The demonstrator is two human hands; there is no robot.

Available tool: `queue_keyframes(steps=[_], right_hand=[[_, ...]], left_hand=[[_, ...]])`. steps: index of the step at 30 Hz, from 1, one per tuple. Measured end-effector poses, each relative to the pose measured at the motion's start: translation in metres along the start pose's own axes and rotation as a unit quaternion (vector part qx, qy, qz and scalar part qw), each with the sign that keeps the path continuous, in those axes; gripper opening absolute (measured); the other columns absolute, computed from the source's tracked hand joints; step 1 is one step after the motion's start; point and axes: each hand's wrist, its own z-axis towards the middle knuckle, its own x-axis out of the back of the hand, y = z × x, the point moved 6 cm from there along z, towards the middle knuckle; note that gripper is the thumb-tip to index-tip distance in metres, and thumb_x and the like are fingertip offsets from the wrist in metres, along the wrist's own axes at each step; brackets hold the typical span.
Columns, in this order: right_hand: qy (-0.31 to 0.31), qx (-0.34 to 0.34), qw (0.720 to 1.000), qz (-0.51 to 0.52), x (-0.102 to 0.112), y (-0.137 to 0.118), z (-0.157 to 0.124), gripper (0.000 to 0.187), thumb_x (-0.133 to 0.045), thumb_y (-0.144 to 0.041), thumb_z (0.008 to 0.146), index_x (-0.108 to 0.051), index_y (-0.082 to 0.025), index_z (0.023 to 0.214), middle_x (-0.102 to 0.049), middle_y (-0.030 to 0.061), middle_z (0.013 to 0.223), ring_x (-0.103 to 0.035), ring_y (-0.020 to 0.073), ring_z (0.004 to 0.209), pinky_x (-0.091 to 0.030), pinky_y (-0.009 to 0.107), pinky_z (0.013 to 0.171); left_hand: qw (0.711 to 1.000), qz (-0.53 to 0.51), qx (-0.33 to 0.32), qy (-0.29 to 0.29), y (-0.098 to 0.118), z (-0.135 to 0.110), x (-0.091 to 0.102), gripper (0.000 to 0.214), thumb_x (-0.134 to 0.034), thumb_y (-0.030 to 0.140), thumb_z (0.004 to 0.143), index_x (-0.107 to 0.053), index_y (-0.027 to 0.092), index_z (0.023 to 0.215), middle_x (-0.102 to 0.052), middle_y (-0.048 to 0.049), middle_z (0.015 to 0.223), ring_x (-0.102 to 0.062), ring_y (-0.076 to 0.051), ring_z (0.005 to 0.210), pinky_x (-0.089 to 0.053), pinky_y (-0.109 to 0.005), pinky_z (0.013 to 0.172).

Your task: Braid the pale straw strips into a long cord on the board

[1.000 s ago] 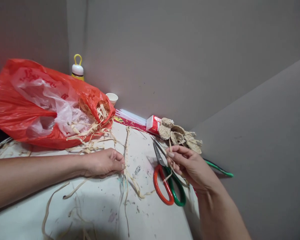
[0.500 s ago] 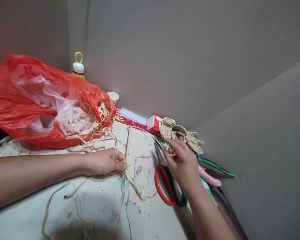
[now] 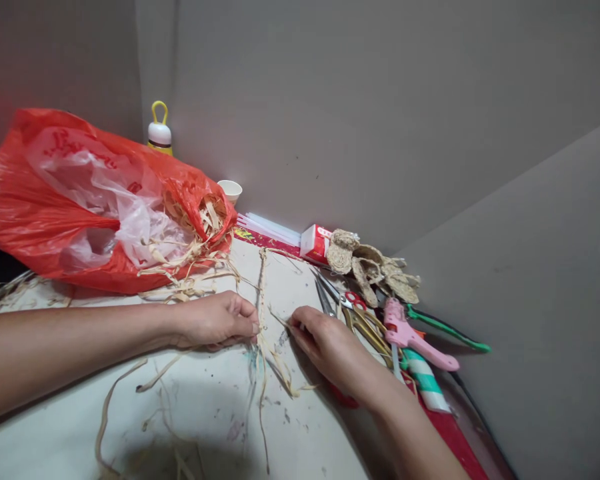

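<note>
A thin raffia braid (image 3: pixel 261 283) runs down the white tabletop, its lower end fanning into loose strands (image 3: pixel 281 373). My left hand (image 3: pixel 225 321) pinches the braid near its lower end, fingers closed. To the right, my right hand (image 3: pixel 330 343) has thumb and fingertips closed on a raffia strand (image 3: pixel 279 319) that slants up toward the braid. Scissors (image 3: pixel 324 295) lie beneath the right hand, which hides most of their handles.
A red plastic bag (image 3: pixel 55 233) spilling raffia lies at left. Behind it stand a bottle (image 3: pixel 160 135) and a cup (image 3: pixel 231 191). Along the right are a small red-white box (image 3: pixel 315 243), woven pieces (image 3: pixel 365 263), a pink glue gun (image 3: pixel 413 337) and green-handled pliers (image 3: pixel 450 328). Grey walls stand behind.
My right hand has moved left and down from above the scissors and now pinches a raffia strand. My left hand still holds the braid. The view has shifted slightly.
</note>
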Motion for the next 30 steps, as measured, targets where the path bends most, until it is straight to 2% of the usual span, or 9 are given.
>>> queue_keyframes(steps=[2,4,7,9,13,17,21,26,30], right_hand=[[0.016,-0.019,0.998,0.054,0.005,0.002,-0.001,0.014,-0.047,-0.019,0.087,-0.052,-0.019,0.075,-0.054,-0.0007,0.065,-0.049,0.0142,0.058,-0.037,0.027,0.057],[0.043,-0.037,0.985,0.163,0.012,0.003,-0.003,0.008,-0.05,-0.023,0.086,-0.056,-0.019,0.083,-0.052,-0.002,0.065,-0.047,0.013,0.057,-0.037,0.026,0.055],[0.069,-0.08,0.939,0.326,0.018,0.001,-0.007,0.025,-0.057,-0.034,0.083,-0.061,-0.016,0.1,-0.053,-0.0023,0.065,-0.046,0.0113,0.053,-0.037,0.024,0.05],[0.069,-0.113,0.918,0.374,0.018,-0.005,-0.01,0.03,-0.062,-0.04,0.079,-0.065,-0.014,0.094,-0.054,-0.0021,0.06,-0.045,0.01,0.047,-0.036,0.023,0.046],[0.03,-0.147,0.901,0.406,0.007,-0.026,-0.012,0.026,-0.064,-0.04,0.076,-0.064,-0.014,0.074,-0.052,-0.0027,0.052,-0.044,0.0086,0.042,-0.032,0.021,0.042],[0.019,-0.168,0.912,0.375,-0.004,-0.039,-0.012,0.02,-0.062,-0.03,0.073,-0.056,-0.015,0.06,-0.043,-0.0061,0.047,-0.035,0.0067,0.042,-0.027,0.02,0.041],[0.028,-0.178,0.909,0.376,-0.011,-0.039,-0.012,0.021,-0.063,-0.03,0.072,-0.053,-0.016,0.06,-0.041,-0.0071,0.046,-0.032,0.0064,0.044,-0.024,0.019,0.042],[0.03,-0.193,0.887,0.419,-0.018,-0.035,-0.012,0.023,-0.064,-0.037,0.073,-0.061,-0.015,0.076,-0.044,-0.0069,0.043,-0.033,0.0075,0.041,-0.026,0.02,0.041],[0.043,-0.193,0.889,0.413,-0.015,-0.035,-0.012,0.022,-0.063,-0.034,0.072,-0.058,-0.015,0.063,-0.039,-0.0071,0.044,-0.031,0.0065,0.042,-0.023,0.02,0.041]], left_hand=[[1.0,0.0,-0.002,0.004,0.0,0.0,0.0,0.022,-0.06,0.036,0.076,-0.052,0.017,0.069,-0.03,0.011,0.037,-0.017,-0.005,0.032,-0.013,-0.019,0.031],[1.0,0.004,-0.007,0.008,0.0,0.0,0.0,0.022,-0.059,0.036,0.077,-0.052,0.017,0.069,-0.031,0.011,0.037,-0.018,-0.005,0.032,-0.013,-0.019,0.031],[1.0,0.011,-0.018,0.019,0.001,0.0,0.0,0.022,-0.059,0.036,0.077,-0.052,0.017,0.069,-0.032,0.0107,0.038,-0.019,-0.005,0.032,-0.012,-0.019,0.031],[0.999,0.01,-0.025,0.03,0.002,-0.001,0.0,0.022,-0.058,0.034,0.078,-0.051,0.017,0.067,-0.033,0.0106,0.039,-0.019,-0.004,0.033,-0.012,-0.019,0.033],[0.998,0.01,-0.037,0.043,0.004,-0.003,-0.001,0.018,-0.056,0.028,0.078,-0.051,0.015,0.066,-0.034,0.0108,0.039,-0.021,-0.003,0.034,-0.014,-0.018,0.035],[0.997,0.032,-0.052,0.047,0.005,-0.003,-0.001,0.017,-0.053,0.026,0.079,-0.053,0.015,0.067,-0.034,0.0108,0.04,-0.021,-0.003,0.034,-0.015,-0.018,0.037],[0.996,0.045,-0.053,0.054,0.004,-0.002,0.0,0.016,-0.053,0.025,0.079,-0.052,0.015,0.067,-0.034,0.0109,0.04,-0.021,-0.003,0.035,-0.015,-0.019,0.039],[0.994,0.061,-0.072,0.052,0.006,-0.002,-0.002,0.019,-0.054,0.028,0.079,-0.052,0.014,0.067,-0.035,0.0097,0.046,-0.023,-0.004,0.042,-0.017,-0.019,0.043],[0.992,0.078,-0.087,0.055,0.006,-0.002,-0.001,0.02,-0.053,0.03,0.08,-0.052,0.014,0.068,-0.038,0.0079,0.052,-0.027,-0.005,0.048,-0.021,-0.019,0.047]])
